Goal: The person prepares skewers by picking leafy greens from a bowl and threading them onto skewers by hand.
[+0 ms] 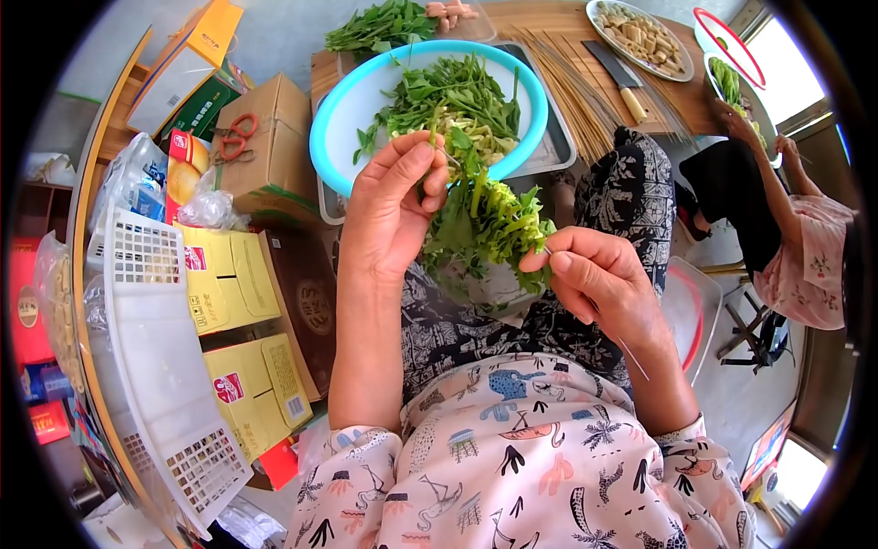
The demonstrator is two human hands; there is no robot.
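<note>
A bunch of leafy greens [494,215] is threaded on a thin skewer [633,359] in front of my body. My right hand [599,274] is closed around the skewer near the greens, and its bare end sticks out below the palm. At the other end, the fingers of my left hand [398,197] pinch a leafy green stem [433,135] beside the skewer's tip. Just beyond my hands stands a white basin with a blue rim [322,119], holding more loose greens [466,101]. Part of the skewer is hidden within the leaves.
Bundled skewers [572,91], a knife [622,82] and a plate of cut pieces [640,41] lie on the wooden table [549,16]. Cardboard boxes [265,137], red-handled scissors [236,137] and a white plastic basket [155,320] are at left. Another person [796,229] sits at right.
</note>
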